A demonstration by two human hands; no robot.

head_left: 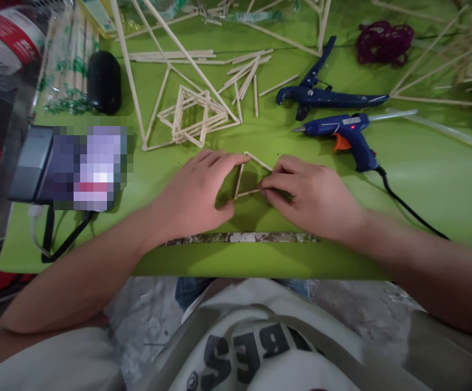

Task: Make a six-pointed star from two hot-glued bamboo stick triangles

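A small triangle of thin wooden sticks [240, 179] lies on the green table [423, 179] between my hands. My left hand [197, 190] has its fingers curled over the triangle's top left corner, pressing the sticks. My right hand [309, 193] pinches the triangle's right corner with fingertips together. Both hands rest on the tabletop near its front edge.
A blue hot glue gun [347, 136] with its black cord lies right of my hands, blue cutters [321, 95] behind it. Glued stick triangles [195, 117], loose sticks, a black oval object [104, 81], a stick packet [67, 60], purple yarn [383, 42] and a device [68, 165] at left.
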